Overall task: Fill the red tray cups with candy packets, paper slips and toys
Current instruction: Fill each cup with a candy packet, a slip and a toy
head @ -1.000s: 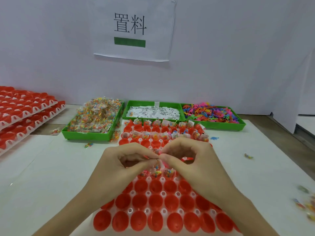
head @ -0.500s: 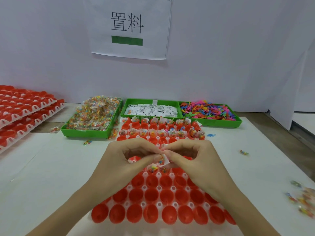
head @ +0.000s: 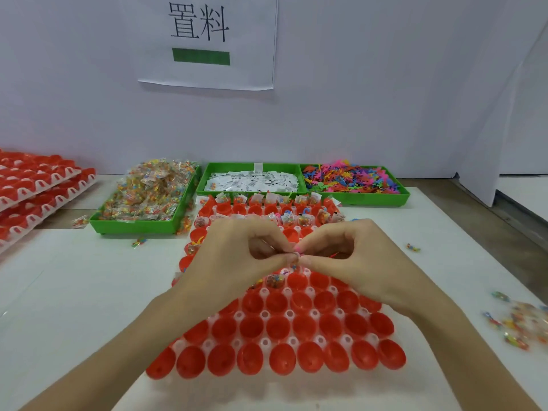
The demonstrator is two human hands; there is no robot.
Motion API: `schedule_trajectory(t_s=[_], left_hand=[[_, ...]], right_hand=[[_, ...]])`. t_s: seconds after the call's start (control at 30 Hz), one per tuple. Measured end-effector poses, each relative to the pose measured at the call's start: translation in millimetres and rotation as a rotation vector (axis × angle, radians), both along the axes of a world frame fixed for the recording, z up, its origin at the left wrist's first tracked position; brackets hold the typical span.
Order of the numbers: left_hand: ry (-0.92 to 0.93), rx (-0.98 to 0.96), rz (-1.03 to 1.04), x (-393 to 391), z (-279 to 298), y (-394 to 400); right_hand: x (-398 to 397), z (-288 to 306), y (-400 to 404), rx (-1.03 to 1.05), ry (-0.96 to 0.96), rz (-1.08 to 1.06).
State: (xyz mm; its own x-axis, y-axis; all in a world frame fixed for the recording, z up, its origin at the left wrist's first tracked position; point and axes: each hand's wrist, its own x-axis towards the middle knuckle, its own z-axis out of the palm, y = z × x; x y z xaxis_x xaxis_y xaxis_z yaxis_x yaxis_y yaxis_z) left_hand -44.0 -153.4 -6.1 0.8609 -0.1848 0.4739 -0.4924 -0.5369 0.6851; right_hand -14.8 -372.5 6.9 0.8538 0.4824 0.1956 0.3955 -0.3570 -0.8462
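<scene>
The red cup tray (head: pixel 275 330) lies in front of me on the white table. Its far rows hold candy packets, paper slips and toys; the near rows of cups are bare. My left hand (head: pixel 237 259) and my right hand (head: pixel 350 259) meet fingertip to fingertip above the tray's middle. Together they pinch a small candy packet (head: pixel 296 256), mostly hidden by my fingers. One filled cup (head: pixel 275 280) shows just below my hands.
Three green bins stand behind the tray: candy packets (head: pixel 148 200) left, paper slips (head: pixel 252 180) centre, coloured toys (head: pixel 350 178) right. Stacked red trays (head: pixel 35 191) sit far left. Loose candy packets (head: pixel 522 321) lie at the right table edge, a few more strays around.
Both hands stay joined over the tray's middle, working the small item between fingertips. The white slip seen half a second ago between the fingers is no longer visible. The view has shifted slightly.
</scene>
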Motion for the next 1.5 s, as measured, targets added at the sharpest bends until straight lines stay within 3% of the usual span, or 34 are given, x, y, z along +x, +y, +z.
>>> schedule_trajectory(t_s=[0.23,0.43,0.73,1.0,1.2,1.33,1.5], left_hand=[[-0.046,0.345,-0.017,3,-2,-14],[-0.057,0.416,-0.011,5,-7,-13],[-0.127,0.522,-0.079,8,-11,-12],[-0.035,0.538,-0.191,9,-7,-1],[0.078,0.352,-0.199,7,23,23],[0.063,0.283,0.066,20,36,79],[0.15,0.543,0.528,34,5,159]], right_hand=[[4,-8,-3,-0.175,0.004,-0.001],[0,-16,7,-0.229,-0.12,-0.055],[-1,-19,9,-0.327,-0.133,-0.117],[-1,-20,10,-0.328,-0.158,-0.128],[4,-14,2,-0.149,-0.104,-0.184],[9,-9,-2,-0.042,-0.119,-0.281],[13,-8,-6,0.063,-0.123,-0.383]])
